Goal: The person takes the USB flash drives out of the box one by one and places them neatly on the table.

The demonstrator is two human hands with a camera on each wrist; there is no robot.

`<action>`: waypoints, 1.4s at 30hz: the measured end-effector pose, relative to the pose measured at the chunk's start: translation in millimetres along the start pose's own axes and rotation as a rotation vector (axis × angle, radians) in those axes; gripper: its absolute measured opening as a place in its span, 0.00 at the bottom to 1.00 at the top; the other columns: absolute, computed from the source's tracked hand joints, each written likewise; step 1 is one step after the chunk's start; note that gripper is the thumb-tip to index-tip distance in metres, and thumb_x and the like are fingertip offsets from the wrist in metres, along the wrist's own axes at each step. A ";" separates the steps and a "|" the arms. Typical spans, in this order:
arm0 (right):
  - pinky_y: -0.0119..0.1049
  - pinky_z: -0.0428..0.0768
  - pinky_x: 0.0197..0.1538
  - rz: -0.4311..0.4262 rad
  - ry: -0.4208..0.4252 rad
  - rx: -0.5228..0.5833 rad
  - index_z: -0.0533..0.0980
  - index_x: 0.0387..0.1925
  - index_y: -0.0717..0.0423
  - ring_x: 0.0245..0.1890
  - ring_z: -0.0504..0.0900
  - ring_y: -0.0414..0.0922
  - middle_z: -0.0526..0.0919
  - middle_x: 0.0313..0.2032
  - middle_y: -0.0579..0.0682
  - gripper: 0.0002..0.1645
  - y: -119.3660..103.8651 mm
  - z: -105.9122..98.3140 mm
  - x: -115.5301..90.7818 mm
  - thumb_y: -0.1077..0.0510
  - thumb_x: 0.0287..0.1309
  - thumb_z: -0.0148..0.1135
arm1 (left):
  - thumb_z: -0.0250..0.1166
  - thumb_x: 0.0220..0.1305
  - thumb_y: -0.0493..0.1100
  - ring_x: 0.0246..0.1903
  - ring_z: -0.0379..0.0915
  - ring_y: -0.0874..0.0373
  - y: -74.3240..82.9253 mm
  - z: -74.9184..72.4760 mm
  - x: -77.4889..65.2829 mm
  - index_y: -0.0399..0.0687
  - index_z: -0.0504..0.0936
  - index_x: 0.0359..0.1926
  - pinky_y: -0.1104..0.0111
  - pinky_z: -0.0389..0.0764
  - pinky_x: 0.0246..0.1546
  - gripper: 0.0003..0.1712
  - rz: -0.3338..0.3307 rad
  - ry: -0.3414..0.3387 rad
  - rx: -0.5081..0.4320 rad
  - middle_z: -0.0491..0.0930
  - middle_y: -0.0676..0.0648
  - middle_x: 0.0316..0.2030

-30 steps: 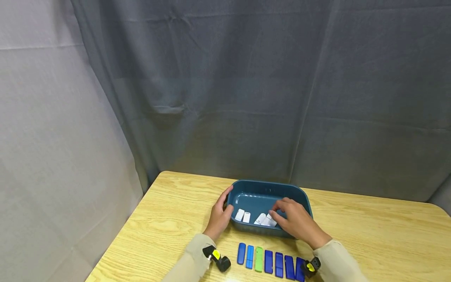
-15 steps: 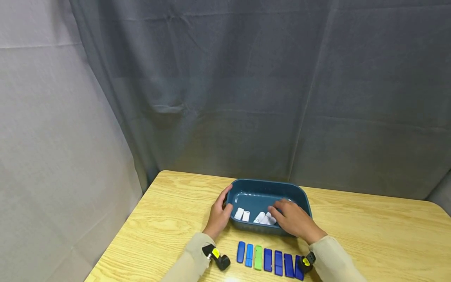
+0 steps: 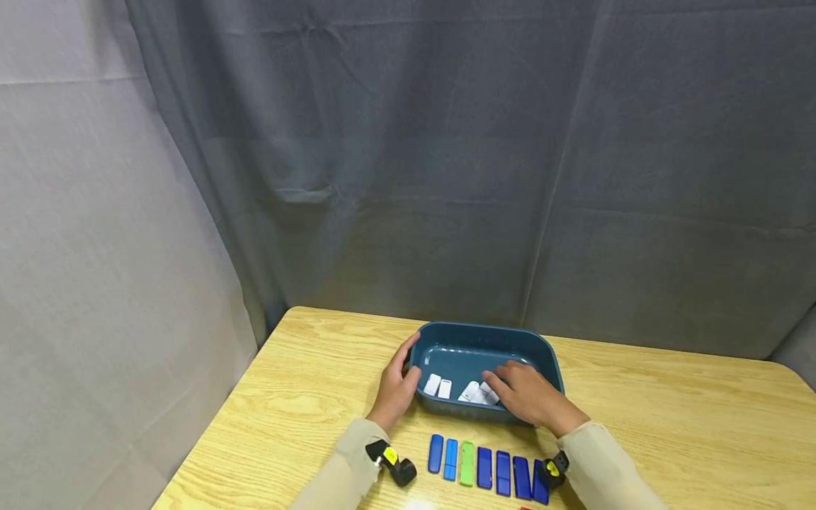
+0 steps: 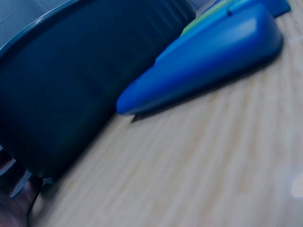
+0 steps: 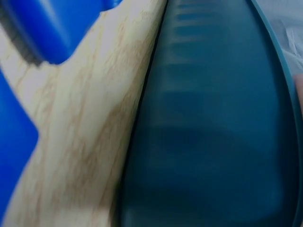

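Light glaring on near table [image 3: 306,404]; soft shadows darkening far curtain [image 3: 408,177]; wrist views running dim, bluish, blurring.

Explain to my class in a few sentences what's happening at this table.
A person's left hand rests against the left end of a bin on the table. The right hand reaches into the bin, beside some white pieces; its fingertips are partly hidden, so whether it holds one can't be told. In front of the bin lies a row of six blue pieces and one green piece, touched by neither hand.
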State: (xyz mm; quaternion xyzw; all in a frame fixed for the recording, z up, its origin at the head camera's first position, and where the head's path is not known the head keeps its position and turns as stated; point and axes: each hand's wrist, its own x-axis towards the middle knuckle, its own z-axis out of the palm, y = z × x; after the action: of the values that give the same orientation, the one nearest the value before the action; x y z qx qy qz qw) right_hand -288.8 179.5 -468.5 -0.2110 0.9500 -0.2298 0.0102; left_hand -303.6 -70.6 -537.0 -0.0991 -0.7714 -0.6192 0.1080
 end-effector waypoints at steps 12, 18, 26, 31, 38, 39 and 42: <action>0.47 0.77 0.44 0.004 -0.032 0.022 0.84 0.36 0.55 0.36 0.78 0.43 0.81 0.31 0.43 0.25 0.7 -1.8 0.9 0.45 0.71 0.46 | 0.51 0.61 0.34 0.68 0.58 0.57 -0.9 0.3 0.5 0.65 0.64 0.70 0.57 0.61 0.66 0.37 -0.014 -0.008 -0.001 0.62 0.58 0.69; 0.47 0.77 0.43 0.000 -0.056 0.065 0.85 0.35 0.55 0.36 0.78 0.42 0.82 0.33 0.44 0.28 2.2 -2.3 -0.1 0.42 0.71 0.45 | 0.51 0.60 0.34 0.67 0.59 0.57 5.4 -0.4 -0.8 0.61 0.65 0.70 0.58 0.62 0.65 0.37 -0.011 -0.007 -0.004 0.63 0.56 0.69; 0.47 0.77 0.45 -0.006 -0.072 0.084 0.85 0.33 0.53 0.40 0.79 0.44 0.82 0.37 0.46 0.30 2.7 -3.4 -0.2 0.40 0.70 0.44 | 0.51 0.59 0.35 0.67 0.59 0.56 2.1 0.4 -0.5 0.65 0.65 0.70 0.56 0.61 0.66 0.37 -0.013 -0.001 -0.001 0.63 0.57 0.69; 0.48 0.77 0.46 -0.006 -0.091 0.092 0.86 0.33 0.49 0.42 0.79 0.45 0.82 0.39 0.46 0.30 3.4 -4.0 -0.3 0.39 0.70 0.43 | 0.51 0.59 0.35 0.67 0.58 0.59 3.0 0.4 -1.1 0.65 0.65 0.70 0.59 0.61 0.66 0.37 -0.025 -0.005 -0.004 0.62 0.58 0.69; 0.48 0.77 0.48 -0.038 -0.073 0.071 0.86 0.32 0.48 0.44 0.79 0.46 0.83 0.39 0.46 0.30 3.8 -2.3 0.7 0.40 0.71 0.42 | 0.52 0.60 0.31 0.66 0.60 0.52 5.3 0.9 -1.2 0.58 0.64 0.70 0.54 0.64 0.64 0.37 0.016 -0.002 -0.025 0.62 0.51 0.69; 0.48 0.77 0.47 -0.038 -0.072 0.072 0.86 0.32 0.48 0.44 0.79 0.46 0.83 0.39 0.45 0.30 3.8 -2.2 0.8 0.40 0.71 0.42 | 0.52 0.60 0.31 0.66 0.60 0.52 5.4 1.0 -1.2 0.58 0.64 0.70 0.54 0.64 0.64 0.37 0.015 -0.002 -0.029 0.62 0.51 0.69; 0.47 0.77 0.46 -0.039 -0.069 0.076 0.86 0.31 0.48 0.43 0.78 0.45 0.83 0.38 0.45 0.29 3.7 -2.4 0.8 0.40 0.71 0.43 | 0.51 0.60 0.32 0.66 0.60 0.53 5.1 1.1 -1.0 0.58 0.64 0.70 0.54 0.64 0.64 0.37 0.010 -0.003 -0.023 0.62 0.51 0.69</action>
State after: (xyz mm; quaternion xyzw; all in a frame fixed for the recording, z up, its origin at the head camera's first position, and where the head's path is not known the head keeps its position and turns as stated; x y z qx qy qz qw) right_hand -291.2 183.2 -467.9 -0.2366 0.9355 -0.2583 0.0463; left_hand -301.3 -68.5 -532.8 -0.1051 -0.7639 -0.6273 0.1088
